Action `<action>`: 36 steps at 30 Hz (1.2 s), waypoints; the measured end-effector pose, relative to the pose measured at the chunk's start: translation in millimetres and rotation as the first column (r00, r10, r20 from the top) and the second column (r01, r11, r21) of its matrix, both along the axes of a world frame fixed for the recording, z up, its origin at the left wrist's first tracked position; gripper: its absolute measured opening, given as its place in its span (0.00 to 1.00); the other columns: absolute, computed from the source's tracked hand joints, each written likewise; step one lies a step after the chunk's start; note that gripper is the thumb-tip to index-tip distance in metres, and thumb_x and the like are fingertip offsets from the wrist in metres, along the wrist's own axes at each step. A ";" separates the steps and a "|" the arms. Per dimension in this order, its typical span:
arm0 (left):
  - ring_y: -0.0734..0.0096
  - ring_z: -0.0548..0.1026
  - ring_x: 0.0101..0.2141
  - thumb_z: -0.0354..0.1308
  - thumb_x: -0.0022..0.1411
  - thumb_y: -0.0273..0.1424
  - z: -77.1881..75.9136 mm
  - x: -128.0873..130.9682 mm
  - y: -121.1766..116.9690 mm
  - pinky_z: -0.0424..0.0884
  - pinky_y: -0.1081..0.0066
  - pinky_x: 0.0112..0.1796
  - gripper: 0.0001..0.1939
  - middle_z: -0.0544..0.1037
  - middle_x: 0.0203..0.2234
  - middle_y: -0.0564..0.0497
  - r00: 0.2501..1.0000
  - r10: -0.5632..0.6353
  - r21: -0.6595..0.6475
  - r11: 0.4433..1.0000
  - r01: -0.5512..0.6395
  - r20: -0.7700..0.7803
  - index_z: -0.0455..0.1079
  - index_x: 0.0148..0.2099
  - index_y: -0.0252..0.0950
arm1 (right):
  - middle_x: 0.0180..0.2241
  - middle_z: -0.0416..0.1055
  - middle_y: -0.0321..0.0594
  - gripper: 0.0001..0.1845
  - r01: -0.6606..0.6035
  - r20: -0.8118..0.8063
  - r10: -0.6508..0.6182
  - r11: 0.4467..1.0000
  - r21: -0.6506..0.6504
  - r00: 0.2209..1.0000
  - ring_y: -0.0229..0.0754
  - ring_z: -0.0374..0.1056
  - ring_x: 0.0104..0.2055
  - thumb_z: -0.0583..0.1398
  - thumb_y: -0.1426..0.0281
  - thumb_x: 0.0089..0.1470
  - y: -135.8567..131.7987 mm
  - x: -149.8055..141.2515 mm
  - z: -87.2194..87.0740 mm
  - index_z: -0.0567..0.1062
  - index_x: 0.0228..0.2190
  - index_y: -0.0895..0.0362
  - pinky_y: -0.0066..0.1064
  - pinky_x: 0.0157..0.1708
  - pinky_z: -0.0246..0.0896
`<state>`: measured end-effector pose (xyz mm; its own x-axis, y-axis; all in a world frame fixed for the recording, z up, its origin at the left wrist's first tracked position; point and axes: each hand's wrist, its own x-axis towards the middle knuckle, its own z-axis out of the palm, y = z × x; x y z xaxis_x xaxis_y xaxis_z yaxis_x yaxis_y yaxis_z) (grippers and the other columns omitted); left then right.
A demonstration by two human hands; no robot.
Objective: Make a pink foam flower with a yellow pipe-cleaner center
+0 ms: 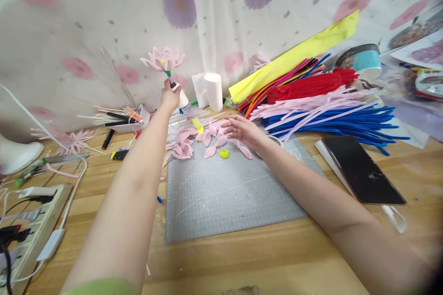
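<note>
My left hand [169,97] is raised at the back of the desk, closed round the green stem of a pink pipe-cleaner flower [163,59] that stands upright above it. A small white cone-shaped holder [182,98] sits right beside that hand. My right hand [242,130] hovers low with fingers spread over a scatter of loose pink petals [188,144] at the far edge of the grey cutting mat [228,198]. A small yellow round piece [224,153] lies on the mat near the petals. A thin white wire [221,192] crosses the mat.
Piles of pipe cleaners, red [311,85], pale pink [304,103] and blue [346,122], lie at the back right under a yellow sheet [294,57]. A black phone [362,168] rests at right. A white paper roll [212,90], a tape roll [358,60], pens [117,122] and a power strip [31,230] stand around.
</note>
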<state>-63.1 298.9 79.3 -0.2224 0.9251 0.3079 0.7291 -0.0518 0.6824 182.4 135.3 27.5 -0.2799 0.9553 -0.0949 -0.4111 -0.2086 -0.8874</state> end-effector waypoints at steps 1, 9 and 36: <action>0.57 0.70 0.50 0.57 0.56 0.34 -5.2 0.7 -0.2 0.64 0.59 0.52 0.24 0.71 0.48 0.43 1.000 0.007 -0.013 1.000 -0.007 -0.007 0.60 0.55 0.41 | 0.35 0.73 0.39 0.16 0.001 0.029 -0.001 1.000 -0.013 1.000 0.35 0.69 0.32 0.63 0.62 0.46 -5.6 4.2 -5.9 0.69 0.37 0.55 0.27 0.30 0.64; 0.60 0.71 0.48 0.56 0.57 0.35 -36.4 2.2 -8.0 0.65 0.61 0.51 0.23 0.72 0.47 0.44 0.999 0.040 -0.091 0.995 -0.040 0.006 0.60 0.55 0.39 | 0.32 0.73 0.37 0.16 0.000 0.143 0.001 1.000 -0.008 0.990 0.33 0.68 0.29 0.66 0.62 0.41 -19.8 6.0 -11.3 0.71 0.32 0.56 0.26 0.29 0.61; 0.51 0.62 0.58 0.67 0.44 0.34 -40.6 23.1 -22.1 0.59 0.57 0.56 0.41 0.65 0.54 0.38 0.984 0.163 -0.094 0.983 -0.156 0.071 0.52 0.57 0.37 | 0.29 0.72 0.36 0.15 0.021 0.254 -0.038 0.997 0.068 0.966 0.32 0.65 0.28 0.65 0.61 0.43 -23.8 14.1 -8.1 0.71 0.30 0.57 0.26 0.28 0.58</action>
<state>-40.0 276.8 38.7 -0.3896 0.8983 0.2031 0.6674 0.1234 0.7344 196.4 111.4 19.4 -0.2259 0.9693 -0.0974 -0.1748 -0.1387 -0.9748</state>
